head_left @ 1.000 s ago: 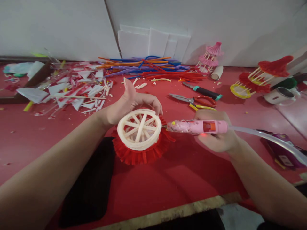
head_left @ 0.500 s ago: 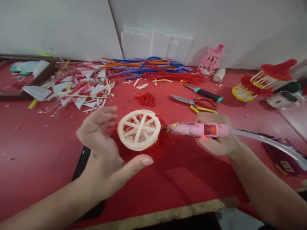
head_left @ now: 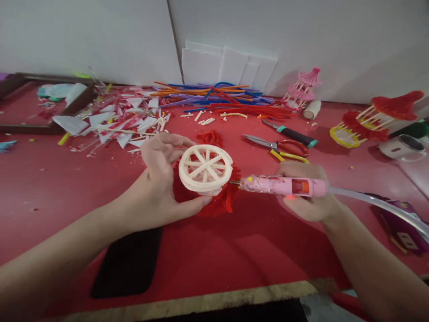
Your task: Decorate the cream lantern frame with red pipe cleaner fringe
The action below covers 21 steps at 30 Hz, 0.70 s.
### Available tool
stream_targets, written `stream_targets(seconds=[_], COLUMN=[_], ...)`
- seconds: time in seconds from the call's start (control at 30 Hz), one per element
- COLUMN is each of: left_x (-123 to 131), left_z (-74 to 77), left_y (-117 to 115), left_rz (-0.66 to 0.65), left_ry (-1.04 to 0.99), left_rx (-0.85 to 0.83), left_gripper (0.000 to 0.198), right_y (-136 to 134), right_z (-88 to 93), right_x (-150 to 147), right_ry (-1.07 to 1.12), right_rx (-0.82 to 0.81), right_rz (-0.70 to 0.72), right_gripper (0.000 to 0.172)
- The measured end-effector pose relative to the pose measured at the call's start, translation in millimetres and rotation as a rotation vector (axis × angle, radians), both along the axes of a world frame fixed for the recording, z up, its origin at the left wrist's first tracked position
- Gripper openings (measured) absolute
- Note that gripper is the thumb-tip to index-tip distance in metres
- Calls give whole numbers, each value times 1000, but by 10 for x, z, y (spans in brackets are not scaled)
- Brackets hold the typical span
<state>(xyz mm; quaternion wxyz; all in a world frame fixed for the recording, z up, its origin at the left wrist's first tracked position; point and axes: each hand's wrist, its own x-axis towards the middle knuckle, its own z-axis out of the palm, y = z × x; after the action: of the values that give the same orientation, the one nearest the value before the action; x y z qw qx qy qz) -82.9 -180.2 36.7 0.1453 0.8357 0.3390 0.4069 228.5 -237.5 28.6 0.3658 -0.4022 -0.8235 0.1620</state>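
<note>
Left hand [head_left: 160,179] regripped on cream wheel [head_left: 205,167], right hand [head_left: 307,201] clasping pink glue pen [head_left: 281,184], tip seemingly touching rim

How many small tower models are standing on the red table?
2. A pink tower model stands near the back wall, beside a white roll. A red tower model with a yellow base ring stands at the right. More may be out of view.

left hand [head_left: 157,179], left of the white wheel [head_left: 205,167]: bare, forearm uncovered, thumbnail short. right hand [head_left: 308,205], right of the white wheel: bare, forearm uncovered.
</note>
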Motion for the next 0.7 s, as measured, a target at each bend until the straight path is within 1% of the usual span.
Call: stream_targets(seconds=[0.03,0.07,0.1,0.17,0.3,0.37,0.43,0.47,0.57,0.63,0.7], left_x=[-16,-28,-35,-37,-9,12,33,45,84,108,125], left_z=[-4,-10,-17,-29,-41,-53,-71,-81,-97,-92,-77], left_y=[39,72,99,135,155,140,99,69,-48,-123,-173], left_rz=[-95,-161,-205,-217,-168,-151,-122,-87,63,144,177], left_ry=[59,94,121,132,136,129,126,129,165,177,179], left_rx=[-2,3,9,15,-77,-99,-59,-21,72,72,63], left_gripper=[72,70,68,70,82,84,85,86,85,82,79], right_y=[-4,-8,-12,-21,-28,-24,-17,-15,-16,-21,-25], right_z=[-3,-8,-15,-34,-62,-60,-49,-42,-25,-21,-23], right_x=[2,5,8,16,23,19,10,5,-2,9,30], right_ry=[1,5,11,39,95,72,36,26,29,42,51], right_rx=[-10,-20,-29,-34,-6,-15,-34,-38,-31,-25,-29], right_rz=[3,3,1,4,3,-8,-9,-6,-17,-29,-24], right_gripper=[9,8,7,6,7,8,9,10,10,6,3])
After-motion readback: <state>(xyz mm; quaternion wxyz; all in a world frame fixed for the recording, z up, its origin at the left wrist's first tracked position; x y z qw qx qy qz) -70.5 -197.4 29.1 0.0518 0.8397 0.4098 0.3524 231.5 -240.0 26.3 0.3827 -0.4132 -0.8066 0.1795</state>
